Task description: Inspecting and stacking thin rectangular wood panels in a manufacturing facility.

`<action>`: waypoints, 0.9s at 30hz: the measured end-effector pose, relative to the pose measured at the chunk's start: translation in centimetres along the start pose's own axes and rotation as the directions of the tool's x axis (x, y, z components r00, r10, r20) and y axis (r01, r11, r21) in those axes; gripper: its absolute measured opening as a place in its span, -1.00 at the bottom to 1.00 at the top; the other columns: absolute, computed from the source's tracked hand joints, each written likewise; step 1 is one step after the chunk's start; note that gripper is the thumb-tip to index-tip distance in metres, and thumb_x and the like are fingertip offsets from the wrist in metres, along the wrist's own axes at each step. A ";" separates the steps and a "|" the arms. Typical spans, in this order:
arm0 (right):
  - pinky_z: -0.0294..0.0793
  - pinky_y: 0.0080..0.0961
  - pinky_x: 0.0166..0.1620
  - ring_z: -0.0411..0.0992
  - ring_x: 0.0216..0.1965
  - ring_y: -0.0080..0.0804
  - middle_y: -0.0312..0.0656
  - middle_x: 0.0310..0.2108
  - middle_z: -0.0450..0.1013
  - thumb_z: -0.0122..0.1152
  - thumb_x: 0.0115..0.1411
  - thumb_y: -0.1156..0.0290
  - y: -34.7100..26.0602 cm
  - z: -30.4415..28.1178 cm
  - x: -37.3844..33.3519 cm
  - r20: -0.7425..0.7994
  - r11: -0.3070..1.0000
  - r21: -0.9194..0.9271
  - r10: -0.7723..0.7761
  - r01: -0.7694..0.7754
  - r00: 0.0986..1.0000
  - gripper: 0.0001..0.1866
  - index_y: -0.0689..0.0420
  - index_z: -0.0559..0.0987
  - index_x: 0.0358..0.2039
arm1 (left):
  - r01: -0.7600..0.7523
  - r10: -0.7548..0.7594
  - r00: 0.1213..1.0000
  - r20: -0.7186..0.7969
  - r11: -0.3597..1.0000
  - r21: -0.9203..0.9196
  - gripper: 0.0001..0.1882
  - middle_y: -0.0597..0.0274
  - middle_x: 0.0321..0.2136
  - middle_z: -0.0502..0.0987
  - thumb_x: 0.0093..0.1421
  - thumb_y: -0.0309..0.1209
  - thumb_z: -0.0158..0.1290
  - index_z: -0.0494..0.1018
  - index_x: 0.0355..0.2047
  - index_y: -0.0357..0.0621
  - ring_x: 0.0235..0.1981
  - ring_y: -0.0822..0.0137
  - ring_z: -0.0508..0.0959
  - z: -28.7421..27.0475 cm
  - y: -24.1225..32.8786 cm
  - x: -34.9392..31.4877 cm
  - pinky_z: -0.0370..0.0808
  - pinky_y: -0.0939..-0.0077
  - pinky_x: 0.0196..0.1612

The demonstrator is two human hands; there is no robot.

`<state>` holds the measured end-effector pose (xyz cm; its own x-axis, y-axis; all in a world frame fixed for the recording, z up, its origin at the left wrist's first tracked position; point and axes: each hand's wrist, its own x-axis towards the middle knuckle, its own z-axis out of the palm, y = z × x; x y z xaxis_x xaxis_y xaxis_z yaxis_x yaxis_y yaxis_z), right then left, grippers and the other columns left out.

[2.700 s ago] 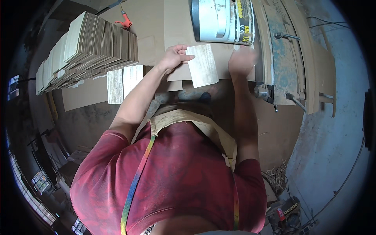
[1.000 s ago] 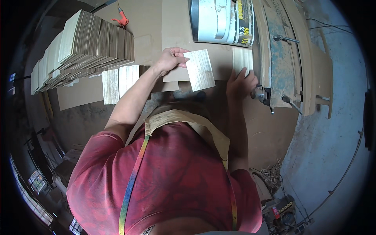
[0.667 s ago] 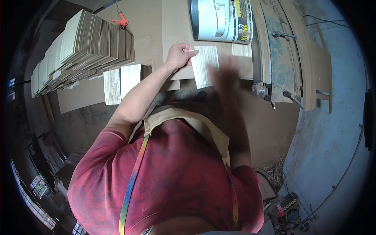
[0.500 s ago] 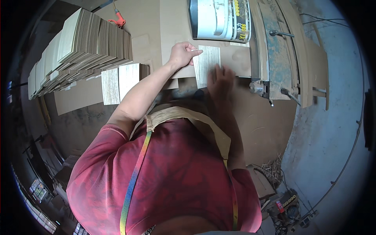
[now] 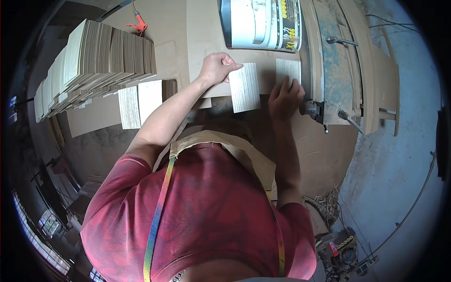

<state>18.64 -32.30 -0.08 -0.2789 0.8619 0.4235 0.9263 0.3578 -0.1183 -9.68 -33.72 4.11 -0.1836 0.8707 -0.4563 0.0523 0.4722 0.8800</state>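
The person's left hand (image 5: 217, 68) rests on the top left corner of a pale, flat, wood-grain rectangle piece (image 5: 245, 87) that lies on the brown board table (image 5: 169, 28). The fingers are bent, close together, and press on the piece's edge. The right hand (image 5: 284, 96) lies flat with its fingers spread a little, and its tips touch the bottom of a second pale wood-grain piece (image 5: 287, 71), which sits just to the right of the first one. Both pieces lie below a big white round bucket (image 5: 263, 21) lying on its side. To the right is a grey-blue metal clamp frame (image 5: 336, 70). Far to the left is a tall leaning stack of thin tan boards (image 5: 94, 61), and near it two more pale wood-grain pieces (image 5: 140, 101) lie side by side. An orange clamp (image 5: 138, 27) sits at the top. I think the work is only partly done: four pale pieces are laid out, and the big stack looks like a lot is left to go through.
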 end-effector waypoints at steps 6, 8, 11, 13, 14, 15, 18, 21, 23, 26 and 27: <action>0.63 -0.11 0.13 0.48 0.15 0.09 0.15 0.26 0.43 0.43 0.30 0.38 -0.5 4.1 7.8 -0.100 0.972 0.229 -0.024 0.046 0.995 -0.49 0.14 0.61 0.26 | 0.093 -0.086 0.995 0.053 0.985 -0.146 -0.80 0.25 -0.50 0.58 0.39 -0.46 0.38 0.61 -0.27 -0.36 -0.56 0.43 0.63 -1.0 0.2 0.0 0.71 0.61 -0.39; 0.62 -0.12 0.16 0.47 0.18 0.12 0.17 0.28 0.43 0.46 0.28 0.33 -0.9 4.2 6.1 -0.178 0.951 0.300 -0.019 0.073 0.984 -0.49 0.14 0.65 0.23 | 0.099 -0.088 0.994 0.062 0.975 -0.197 -0.81 0.24 -0.49 0.59 0.39 -0.47 0.37 0.61 -0.25 -0.36 -0.53 0.43 0.64 -0.8 0.5 0.8 0.72 0.60 -0.36; 0.59 -0.01 0.16 0.46 0.18 0.18 0.18 0.26 0.44 0.50 0.24 0.28 -5.4 -1.4 1.1 -0.048 0.921 0.361 -0.140 0.148 0.989 -0.45 0.13 0.66 0.23 | 0.091 -0.088 0.996 0.026 0.949 -0.301 -0.85 0.20 -0.45 0.62 0.42 -0.52 0.33 0.60 -0.21 -0.38 -0.49 0.44 0.65 0.5 -0.1 1.2 0.72 0.62 -0.31; 0.57 0.06 0.16 0.46 0.16 0.21 0.19 0.25 0.44 0.51 0.22 0.27 -5.7 -4.1 0.5 0.077 0.909 0.390 -0.189 0.145 0.979 -0.43 0.11 0.66 0.24 | 0.112 -0.104 0.994 0.045 0.941 -0.319 -0.88 0.19 -0.44 0.64 0.43 -0.53 0.30 0.60 -0.20 -0.37 -0.48 0.44 0.65 2.9 0.0 0.8 0.72 0.62 -0.29; 0.57 0.06 0.16 0.46 0.15 0.20 0.16 0.24 0.45 0.51 0.23 0.26 -4.6 -3.7 0.6 0.063 0.912 0.387 -0.172 0.135 0.983 -0.43 0.10 0.66 0.24 | 0.126 -0.116 0.992 0.052 0.944 -0.304 -0.89 0.19 -0.43 0.64 0.44 -0.53 0.29 0.60 -0.22 -0.34 -0.48 0.44 0.64 4.1 0.2 1.2 0.73 0.61 -0.28; 0.56 0.07 0.16 0.46 0.14 0.20 0.14 0.23 0.46 0.52 0.23 0.26 -3.5 -3.5 0.1 0.056 0.916 0.386 -0.147 0.114 0.988 -0.43 0.09 0.66 0.24 | 0.126 -0.114 0.992 0.055 0.943 -0.308 -0.89 0.19 -0.43 0.64 0.44 -0.53 0.29 0.60 -0.22 -0.34 -0.48 0.44 0.64 5.2 0.5 1.6 0.73 0.61 -0.28; 0.55 0.08 0.15 0.46 0.11 0.19 0.10 0.21 0.47 0.54 0.23 0.24 -0.2 -2.2 -0.8 0.035 0.918 0.389 -0.105 0.083 0.994 -0.44 0.06 0.65 0.23 | 0.089 -0.059 0.993 0.102 0.947 -0.309 -0.90 0.16 -0.40 0.67 0.46 -0.52 0.26 0.62 -0.21 -0.32 -0.49 0.43 0.65 6.8 1.4 2.3 0.73 0.61 -0.28; 0.56 0.08 0.14 0.46 0.10 0.19 0.08 0.21 0.48 0.52 0.23 0.28 2.9 -0.7 -0.7 -0.044 0.986 0.143 -0.077 0.082 0.996 -0.45 0.08 0.66 0.23 | 0.091 -0.024 0.962 0.272 0.968 -0.235 -0.86 0.12 -0.41 0.68 0.45 -0.48 0.26 0.62 -0.16 -0.36 -0.46 0.40 0.68 6.1 2.1 1.5 0.70 0.59 -0.29; 0.56 0.08 0.14 0.46 0.10 0.20 0.07 0.21 0.48 0.51 0.24 0.29 3.4 0.2 -0.3 -0.071 0.994 0.070 -0.079 0.084 0.994 -0.46 0.08 0.66 0.23 | 0.127 -0.044 0.948 0.314 0.960 -0.250 -0.84 0.10 -0.35 0.72 0.48 -0.47 0.25 0.64 -0.11 -0.38 -0.42 0.39 0.71 4.7 1.9 0.3 0.71 0.61 -0.24; 0.56 0.08 0.12 0.46 0.07 0.20 0.07 0.20 0.50 0.47 0.27 0.27 2.7 1.7 1.5 -0.087 0.998 0.036 -0.050 0.054 0.995 -0.48 0.08 0.66 0.22 | 0.167 -0.086 0.960 0.265 0.940 -0.297 -0.82 0.10 -0.28 0.75 0.52 -0.47 0.23 0.64 -0.05 -0.39 -0.35 0.37 0.76 0.5 1.2 -3.3 0.74 0.62 -0.18; 0.56 0.09 0.11 0.46 0.07 0.19 0.07 0.19 0.51 0.46 0.28 0.27 2.3 2.2 2.2 -0.088 0.999 0.025 -0.042 0.045 0.995 -0.49 0.08 0.66 0.22 | 0.171 -0.101 0.967 0.235 0.937 -0.303 -0.81 0.10 -0.28 0.75 0.52 -0.47 0.23 0.64 -0.03 -0.40 -0.31 0.36 0.78 -0.3 1.3 -4.6 0.74 0.62 -0.16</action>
<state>19.63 -28.74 -1.37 -0.2943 0.8111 0.5055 0.9063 0.4047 -0.1216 -9.03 -37.20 7.40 0.0475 0.8264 -0.5610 -0.2800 0.5502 0.7867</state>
